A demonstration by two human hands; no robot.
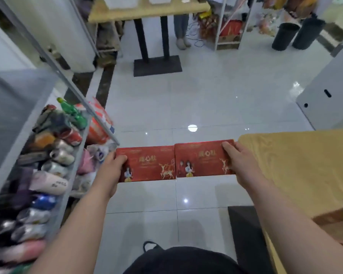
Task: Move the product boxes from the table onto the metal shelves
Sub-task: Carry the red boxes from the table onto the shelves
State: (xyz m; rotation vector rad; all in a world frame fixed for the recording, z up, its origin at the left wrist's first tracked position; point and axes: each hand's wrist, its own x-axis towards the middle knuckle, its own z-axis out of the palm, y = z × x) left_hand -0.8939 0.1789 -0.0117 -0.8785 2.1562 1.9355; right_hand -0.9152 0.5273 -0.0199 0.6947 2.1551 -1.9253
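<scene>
Red boxes: two product boxes, left box (146,164) and right box (204,160), held edge to edge in mid-air above the tiled floor (206,99), between the metal shelf (71,169) and the yellow-clothed table (297,167).
Left hand (115,165): thumb on top of the left box's outer end; other fingers hidden beneath.
Right hand (236,157): fingers together, curled over the right box's outer end.
Risk: only inward squeeze joins them; easing pressure could make the seam buckle and drop both.
Shelf: tier crowded with cans and packets; free space not visible.
Unclear: box print blurred; shelf's upper tier smeared.
</scene>
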